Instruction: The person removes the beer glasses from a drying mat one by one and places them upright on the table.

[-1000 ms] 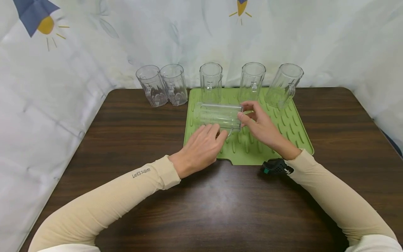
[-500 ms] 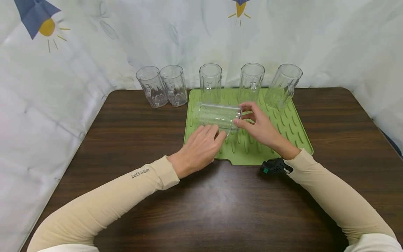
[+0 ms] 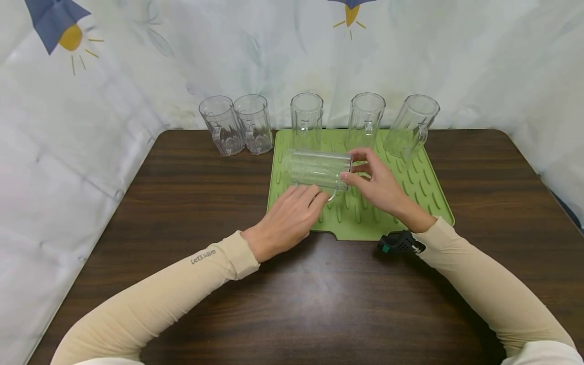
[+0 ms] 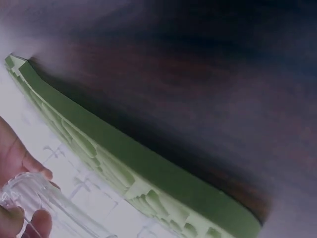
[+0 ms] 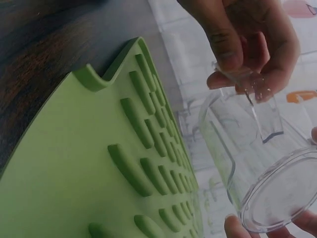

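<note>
Head view: sideways clear mug (image 3: pixel 315 169) barely shifts, left hand (image 3: pixel 292 215) gripping its handle (image 5: pixel 267 116), right hand (image 3: pixel 378 183) its end (image 5: pixel 282 193); handling seems unfinished.

Left grip (image 3: pixel 291 217), right grip (image 3: pixel 376 183) hold mug (image 3: pixel 317 168) sideways over green mat (image 3: pixel 358 227).

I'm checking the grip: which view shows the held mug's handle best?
Right wrist: the handle appears large there, partly covered by the left hand. Head: that hand hides most of it. Left wrist: I can't make it out.
</note>
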Demonstrator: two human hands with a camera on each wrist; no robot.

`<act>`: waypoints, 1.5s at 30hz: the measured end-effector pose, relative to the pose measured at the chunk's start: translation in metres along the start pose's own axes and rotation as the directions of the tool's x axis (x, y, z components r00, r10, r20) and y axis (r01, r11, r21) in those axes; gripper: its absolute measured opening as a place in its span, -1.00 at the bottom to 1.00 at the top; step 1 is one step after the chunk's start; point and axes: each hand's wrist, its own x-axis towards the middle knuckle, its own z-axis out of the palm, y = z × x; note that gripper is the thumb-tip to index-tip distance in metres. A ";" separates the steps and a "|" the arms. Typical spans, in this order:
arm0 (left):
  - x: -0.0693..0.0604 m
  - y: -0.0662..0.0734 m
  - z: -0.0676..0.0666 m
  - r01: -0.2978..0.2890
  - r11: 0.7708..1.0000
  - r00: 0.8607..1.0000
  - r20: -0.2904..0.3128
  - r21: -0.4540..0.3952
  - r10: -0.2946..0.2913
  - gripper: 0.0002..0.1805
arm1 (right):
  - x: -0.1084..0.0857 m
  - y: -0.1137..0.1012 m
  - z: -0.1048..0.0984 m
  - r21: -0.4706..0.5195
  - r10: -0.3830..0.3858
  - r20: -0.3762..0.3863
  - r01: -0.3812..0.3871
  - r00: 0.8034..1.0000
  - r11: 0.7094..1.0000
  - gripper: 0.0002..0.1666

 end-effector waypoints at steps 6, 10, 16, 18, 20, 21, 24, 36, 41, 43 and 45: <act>-0.002 -0.003 0.003 -0.017 0.994 0.998 -0.064 -0.111 0.010 -0.61 | -0.001 0.002 -0.001 -0.007 0.004 0.000 -0.004 1.000 1.000 -0.39; -0.001 -0.006 0.004 -0.009 0.986 0.993 -0.118 -0.168 -0.011 -0.69 | -0.001 0.002 -0.003 -0.003 0.008 -0.009 -0.008 1.000 1.000 -0.39; 0.002 -0.009 0.003 0.025 0.971 0.976 -0.206 -0.240 -0.076 -0.70 | -0.002 0.000 -0.006 -0.004 0.000 -0.030 0.000 1.000 1.000 -0.37; 0.003 -0.010 0.003 0.037 0.961 0.966 -0.237 -0.275 -0.105 -0.69 | -0.002 0.000 -0.007 0.000 -0.002 -0.038 0.002 0.999 1.000 -0.37; 0.003 -0.012 0.003 0.046 0.945 0.953 -0.269 -0.323 -0.139 -0.69 | -0.002 0.000 -0.008 0.007 0.003 -0.044 -0.002 0.999 1.000 -0.38; 0.004 -0.012 0.003 0.051 0.936 0.945 -0.286 -0.348 -0.158 -0.69 | -0.002 0.000 -0.008 0.007 0.004 -0.047 -0.003 0.999 1.000 -0.38; 0.003 -0.014 0.004 0.069 0.904 0.916 -0.332 -0.422 -0.226 -0.70 | -0.002 0.000 -0.009 0.017 0.006 -0.056 -0.005 0.998 1.000 -0.39; 0.003 -0.024 0.004 0.150 0.692 0.775 -0.351 -0.706 -0.526 -0.83 | 0.000 0.001 -0.012 0.141 -0.046 -0.136 0.065 0.990 0.988 -0.51; 0.004 -0.026 0.003 0.214 0.418 0.690 -0.167 -0.883 -0.705 -0.79 | 0.000 -0.001 -0.014 0.169 -0.054 -0.163 0.082 0.985 0.982 -0.57; 0.005 -0.026 0.002 0.227 0.285 0.651 -0.073 -0.931 -0.755 -0.78 | 0.000 -0.002 -0.014 0.194 -0.050 -0.176 0.084 0.983 0.977 -0.58; 0.008 -0.026 0.001 0.234 0.173 0.613 0.007 -0.957 -0.790 -0.78 | 0.000 -0.003 -0.014 0.222 -0.043 -0.187 0.084 0.981 0.971 -0.58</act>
